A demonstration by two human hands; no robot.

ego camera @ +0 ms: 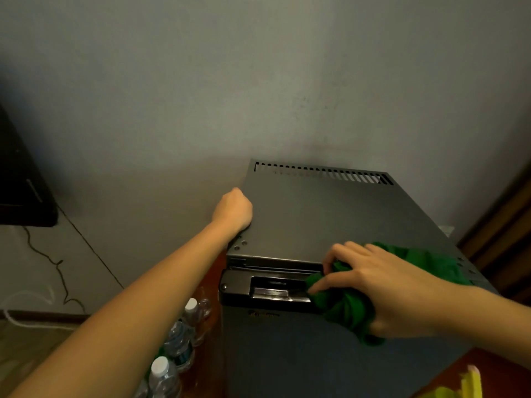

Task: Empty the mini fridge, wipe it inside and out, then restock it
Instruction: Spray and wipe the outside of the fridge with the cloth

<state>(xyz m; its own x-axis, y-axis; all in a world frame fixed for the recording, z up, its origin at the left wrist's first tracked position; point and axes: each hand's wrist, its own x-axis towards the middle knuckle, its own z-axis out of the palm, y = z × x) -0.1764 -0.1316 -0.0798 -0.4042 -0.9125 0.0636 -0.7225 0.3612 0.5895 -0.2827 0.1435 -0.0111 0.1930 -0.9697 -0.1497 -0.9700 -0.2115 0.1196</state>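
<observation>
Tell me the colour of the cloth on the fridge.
The cloth is green; the head view shows it.

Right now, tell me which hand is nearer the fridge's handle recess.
Right. Right hand holds the green cloth at the handle recess; left hand is farther back, at the left edge of the fridge top.

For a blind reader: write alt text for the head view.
A right hand holds a green cloth against the handle recess of a grey mini fridge; the left hand rests on its top left edge. Water bottles stand beside it.
</observation>
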